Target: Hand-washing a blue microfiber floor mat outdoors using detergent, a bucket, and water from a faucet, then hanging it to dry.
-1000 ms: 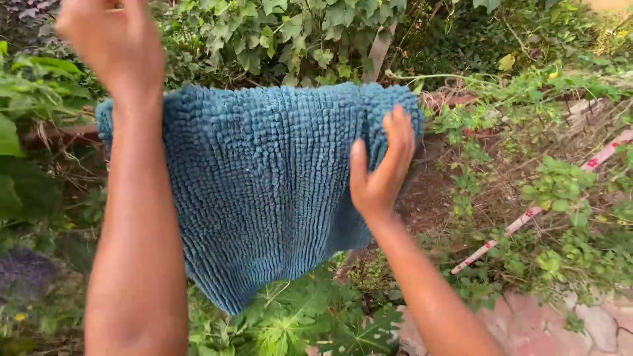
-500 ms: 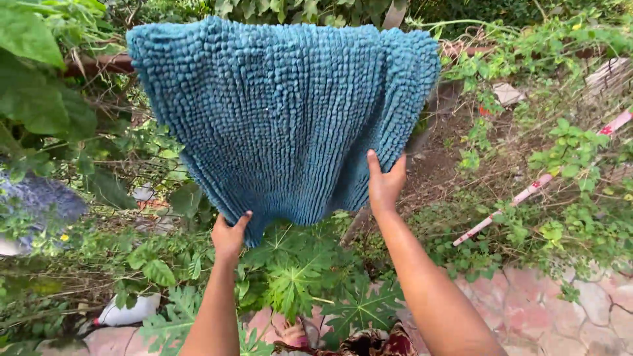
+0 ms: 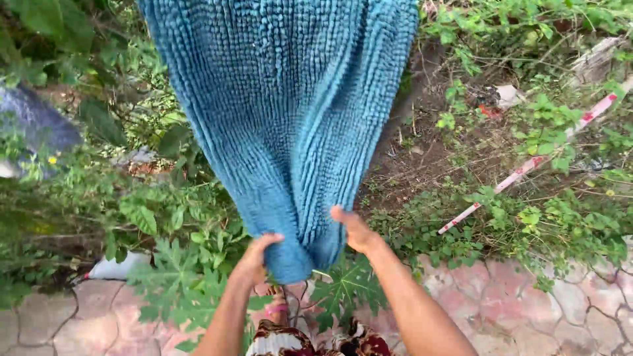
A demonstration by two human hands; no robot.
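Observation:
A teal shaggy bath mat [image 3: 283,112] hangs down from above the top of the view, its lower end gathered into a narrow bunch. My left hand [image 3: 256,258] grips the bunched bottom edge on the left. My right hand [image 3: 353,229] holds the same edge on the right, thumb pressed into the pile. Both forearms reach up from the bottom of the view. What the mat hangs from is out of sight.
Leafy plants [image 3: 171,264] grow below and left of the mat. A red-and-white pole [image 3: 527,168] lies among weeds at right. Pinkish stone paving [image 3: 527,316] runs along the bottom. A white bottle [image 3: 115,267] lies by the plants; a grey rock [image 3: 33,125] at left.
The view has tilted down. Both hands slid to the mat's bottom edge and drew it together, so the lower end is bunched instead of spread wide.

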